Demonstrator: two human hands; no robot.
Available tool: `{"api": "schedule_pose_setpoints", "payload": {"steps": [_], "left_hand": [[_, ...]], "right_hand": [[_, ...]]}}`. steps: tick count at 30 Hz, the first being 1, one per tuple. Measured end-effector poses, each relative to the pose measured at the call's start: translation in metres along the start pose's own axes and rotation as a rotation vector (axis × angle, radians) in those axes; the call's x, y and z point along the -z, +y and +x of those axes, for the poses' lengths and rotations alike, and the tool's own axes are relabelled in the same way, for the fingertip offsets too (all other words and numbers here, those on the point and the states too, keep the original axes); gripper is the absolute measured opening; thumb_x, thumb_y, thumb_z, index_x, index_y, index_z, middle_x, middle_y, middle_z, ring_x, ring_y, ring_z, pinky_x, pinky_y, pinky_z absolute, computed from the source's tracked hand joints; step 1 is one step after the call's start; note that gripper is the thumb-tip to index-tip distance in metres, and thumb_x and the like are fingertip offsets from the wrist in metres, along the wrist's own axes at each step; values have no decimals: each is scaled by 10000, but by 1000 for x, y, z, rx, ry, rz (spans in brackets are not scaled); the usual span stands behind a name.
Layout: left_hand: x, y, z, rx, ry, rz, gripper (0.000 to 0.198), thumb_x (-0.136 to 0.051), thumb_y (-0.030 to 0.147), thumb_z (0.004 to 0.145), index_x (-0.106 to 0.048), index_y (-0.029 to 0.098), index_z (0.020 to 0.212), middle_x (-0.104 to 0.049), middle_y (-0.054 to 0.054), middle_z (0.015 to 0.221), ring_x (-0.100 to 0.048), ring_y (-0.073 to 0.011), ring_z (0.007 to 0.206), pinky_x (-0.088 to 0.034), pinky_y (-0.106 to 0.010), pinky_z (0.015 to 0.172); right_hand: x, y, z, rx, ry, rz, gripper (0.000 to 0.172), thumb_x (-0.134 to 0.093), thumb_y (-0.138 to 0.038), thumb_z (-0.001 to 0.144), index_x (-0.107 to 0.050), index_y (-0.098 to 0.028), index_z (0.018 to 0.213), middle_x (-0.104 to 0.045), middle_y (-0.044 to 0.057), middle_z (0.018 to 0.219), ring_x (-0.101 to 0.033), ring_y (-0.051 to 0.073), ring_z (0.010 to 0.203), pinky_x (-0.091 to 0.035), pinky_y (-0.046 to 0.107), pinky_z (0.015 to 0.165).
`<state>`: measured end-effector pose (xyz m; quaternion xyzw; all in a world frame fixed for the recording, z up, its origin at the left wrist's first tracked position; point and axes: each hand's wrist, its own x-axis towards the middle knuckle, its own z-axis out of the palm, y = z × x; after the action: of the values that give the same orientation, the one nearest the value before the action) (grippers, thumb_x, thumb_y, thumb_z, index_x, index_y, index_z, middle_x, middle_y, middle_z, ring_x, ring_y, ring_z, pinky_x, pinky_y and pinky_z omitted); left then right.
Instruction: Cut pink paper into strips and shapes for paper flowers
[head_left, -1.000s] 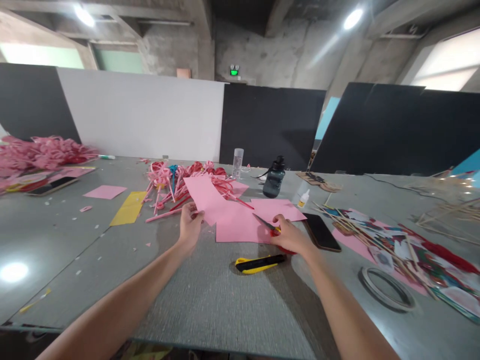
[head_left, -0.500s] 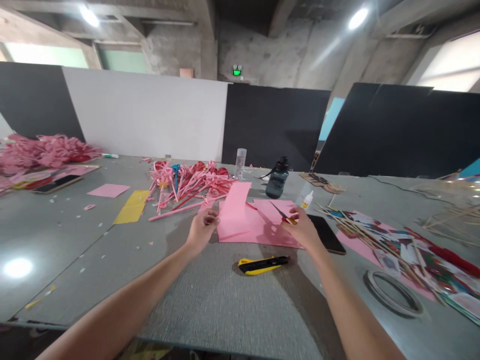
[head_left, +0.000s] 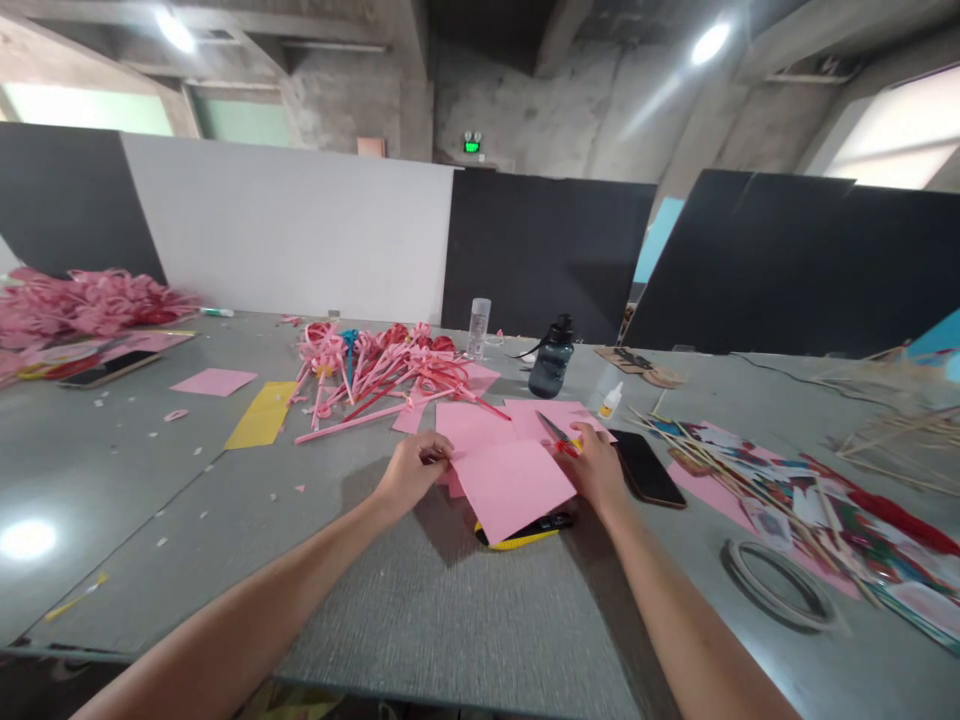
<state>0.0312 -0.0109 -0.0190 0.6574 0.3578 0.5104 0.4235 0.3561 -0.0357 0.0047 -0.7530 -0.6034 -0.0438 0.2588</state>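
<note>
My left hand (head_left: 414, 470) pinches the left corner of a pink sheet of paper (head_left: 517, 485), which tilts toward me above the table. In my right hand (head_left: 598, 467) is a pair of scissors (head_left: 556, 432), blades pointing up and to the left, away from me; its handles are partly hidden by my fingers. More pink paper (head_left: 469, 418) lies flat behind the tilted sheet. Beneath the sheet's near edge, a yellow and black utility knife (head_left: 525, 538) is partly covered.
Pink paper strips and sticks (head_left: 382, 370) are heaped at back left, near a yellow sheet (head_left: 261, 415). To the right are a black phone (head_left: 646, 468), glue bottle (head_left: 610, 401), tape roll (head_left: 780, 585) and thin sticks (head_left: 712, 455). A dark bottle (head_left: 551, 358) stands behind.
The pink sheet, upright before, has swung down toward me and now covers part of the utility knife. My left hand has shifted slightly right; the scissors stay in my right hand.
</note>
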Motion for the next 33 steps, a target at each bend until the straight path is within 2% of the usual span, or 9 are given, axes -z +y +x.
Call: {"api": "schedule_pose_setpoints", "payload": {"steps": [4,9,14,20,23,26,28,30,33], "left_hand": [[1,-1,0,29,7,3,283,-558,64,628,-711,197,825,-717,-2,810,-674,-148,731,-487,-238,660],[1,5,0,88,8,-20,267,-567,88,643,-717,198,835,-681,19,677,-624,-135,598,-413,-218,550],[2,11,2,129,56,-81,178,-630,119,617,-717,186,757,-699,-6,737,-617,-136,641,-422,-219,569],[2,11,4,191,137,-186,197,-680,150,609,-699,170,804,-688,-11,774,-621,-132,676,-455,-222,613],[4,7,4,202,167,-240,264,-696,146,599,-684,174,861,-688,-14,826,-634,-131,721,-465,-213,625],[7,4,3,229,149,-293,295,-711,216,620,-678,176,910,-678,-16,784,-621,-135,633,-451,-223,549],[8,4,2,238,130,-315,285,-719,290,659,-679,175,916,-657,-8,723,-596,-131,573,-443,-228,515],[8,5,2,227,117,-321,295,-757,319,665,-676,177,910,-648,1,724,-598,-121,593,-461,-222,539],[3,6,2,211,81,-302,315,-815,327,642,-669,168,870,-649,1,738,-611,-117,624,-481,-220,567]], "right_hand": [[-3,0,-1,-13,-19,-17,522,-625,-355,846,-572,-165,1329,-649,175,1193,-629,321,1057,-438,390,915],[4,-10,-1,15,-27,49,501,-603,-301,844,-593,-132,1316,-633,215,1260,-579,377,1181,-394,471,1014],[17,-41,-9,235,-108,273,474,-599,-236,827,-603,-215,1300,-648,125,1303,-619,282,1154,-466,398,989],[24,-79,-30,471,-244,533,376,-603,-132,749,-710,-241,1092,-743,75,1182,-663,262,1135,-493,395,1001],[27,-84,-34,448,-237,619,406,-569,-119,752,-699,-237,1119,-733,74,1206,-655,263,1143,-481,395,1002],[28,-82,-36,361,-252,696,295,-541,-172,803,-695,-225,1048,-750,51,1016,-686,245,958,-522,352,861],[26,-82,-37,277,-262,764,240,-483,-302,906,-677,-217,1018,-724,42,898,-689,226,844,-536,326,764],[22,-82,-38,197,-278,835,346,-416,-470,969,-652,-220,1004,-691,31,827,-696,212,768,-541,304,686],[11,-84,-37,105,-319,892,389,-559,-614,883,-607,-228,872,-613,-16,650,-669,196,614,-509,274,559]]}}
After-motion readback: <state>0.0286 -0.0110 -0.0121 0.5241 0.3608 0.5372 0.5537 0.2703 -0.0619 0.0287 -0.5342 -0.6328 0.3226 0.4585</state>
